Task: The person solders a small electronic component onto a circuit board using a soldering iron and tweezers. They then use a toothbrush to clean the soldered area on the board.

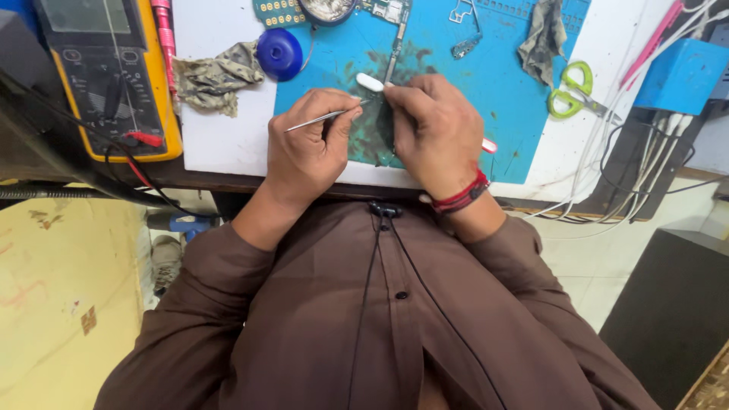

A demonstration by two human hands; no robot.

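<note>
Tweezers (319,119): thin, silvery metal, pinched in the closed left hand (307,148), tips aimed toward the right hand (433,129). Toothbrush (372,82): white head protrudes beyond the closed right hand's fingertips, pink handle end behind its wrist. Both work over a stained blue mat (486,83); multimeter (110,72) well left.

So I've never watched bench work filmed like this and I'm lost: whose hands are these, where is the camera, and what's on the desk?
The camera sits on the person's head and looks down, so you see their own brown shirt and both hands. The left hand holds thin metal tweezers. The right hand holds a white-tipped tool over a small dark part, mostly hidden. They work on a blue mat. Around it lie a yellow multimeter, a round blue container, green-handled scissors and crumpled cloths.
</note>
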